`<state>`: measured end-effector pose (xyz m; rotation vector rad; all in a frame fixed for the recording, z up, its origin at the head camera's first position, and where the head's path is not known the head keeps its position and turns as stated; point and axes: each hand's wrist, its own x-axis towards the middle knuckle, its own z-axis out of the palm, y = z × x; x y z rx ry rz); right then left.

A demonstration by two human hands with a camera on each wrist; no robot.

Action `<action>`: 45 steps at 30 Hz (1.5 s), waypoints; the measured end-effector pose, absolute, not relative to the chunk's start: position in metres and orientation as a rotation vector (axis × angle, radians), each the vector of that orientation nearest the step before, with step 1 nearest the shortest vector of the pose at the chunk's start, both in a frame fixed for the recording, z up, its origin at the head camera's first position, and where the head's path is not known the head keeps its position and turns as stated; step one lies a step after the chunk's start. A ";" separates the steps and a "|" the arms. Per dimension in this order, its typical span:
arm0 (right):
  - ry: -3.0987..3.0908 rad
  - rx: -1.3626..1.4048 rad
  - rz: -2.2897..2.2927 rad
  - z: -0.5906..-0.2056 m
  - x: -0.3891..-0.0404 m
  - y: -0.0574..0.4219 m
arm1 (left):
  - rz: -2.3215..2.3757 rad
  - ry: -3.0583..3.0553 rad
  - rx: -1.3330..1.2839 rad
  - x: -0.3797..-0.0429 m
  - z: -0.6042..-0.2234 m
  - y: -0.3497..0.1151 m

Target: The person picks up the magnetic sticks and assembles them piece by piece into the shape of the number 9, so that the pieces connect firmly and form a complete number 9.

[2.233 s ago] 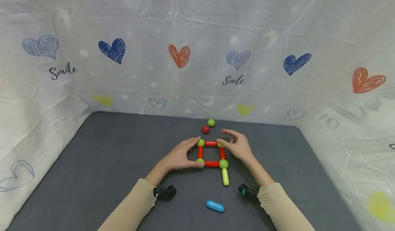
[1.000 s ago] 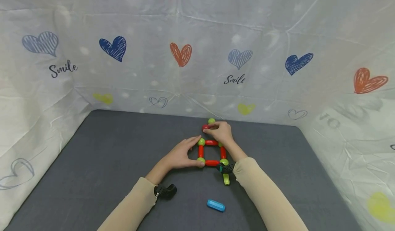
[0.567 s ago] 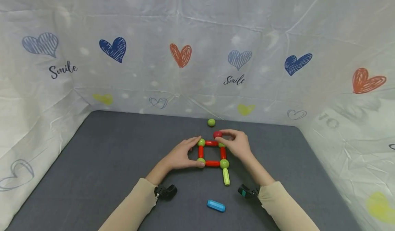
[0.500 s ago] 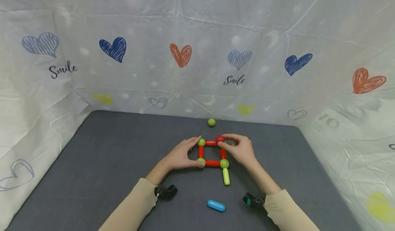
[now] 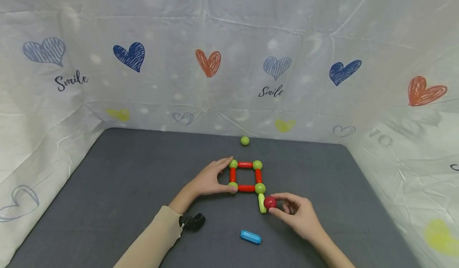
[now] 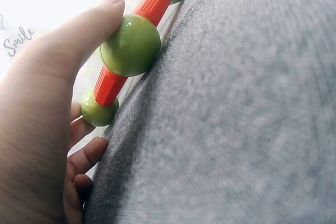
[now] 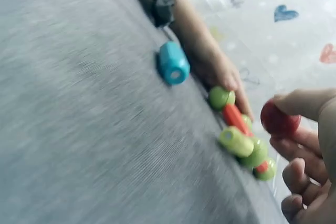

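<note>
A square of red magnetic rods (image 5: pixel 246 188) with green balls (image 5: pixel 257 165) at its corners lies on the grey cloth. My left hand (image 5: pixel 207 181) holds its left side, thumb on the near ball (image 6: pixel 130 45) and a finger at the far one. A yellow-green rod (image 5: pixel 261 204) sticks out toward me from the near right corner. My right hand (image 5: pixel 300 217) pinches a red ball (image 5: pixel 270 202) between thumb and finger, close beside that rod. In the right wrist view the red ball (image 7: pixel 280 119) shows at the fingertips, the other fingers loosely curled.
A blue rod (image 5: pixel 250 237) lies nearer to me on the grey table cloth (image 5: pixel 143 160). Beyond the square sits a loose green ball (image 5: pixel 245 141). A pale curtain (image 5: pixel 161 81) printed with hearts hangs behind the table.
My right hand has picked up the red ball from behind the square, carried it over the far right corner, then brought it nearer to the yellow-green rod. The left hand stays put.
</note>
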<state>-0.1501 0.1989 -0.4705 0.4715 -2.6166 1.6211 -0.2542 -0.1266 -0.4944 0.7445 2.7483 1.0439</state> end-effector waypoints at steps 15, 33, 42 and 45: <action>-2.797 0.694 1.500 -0.496 -0.133 0.208 | 1.044 2.747 0.735 -0.254 -0.495 -0.127; -2.762 0.513 1.509 -0.494 -0.130 0.200 | 1.041 2.738 0.749 -0.254 -0.494 -0.127; -2.785 0.432 1.508 -0.491 -0.129 0.196 | 1.050 2.737 0.751 -0.254 -0.493 -0.127; -2.799 0.429 1.492 -0.491 -0.129 0.196 | 1.048 2.738 0.752 -0.254 -0.493 -0.127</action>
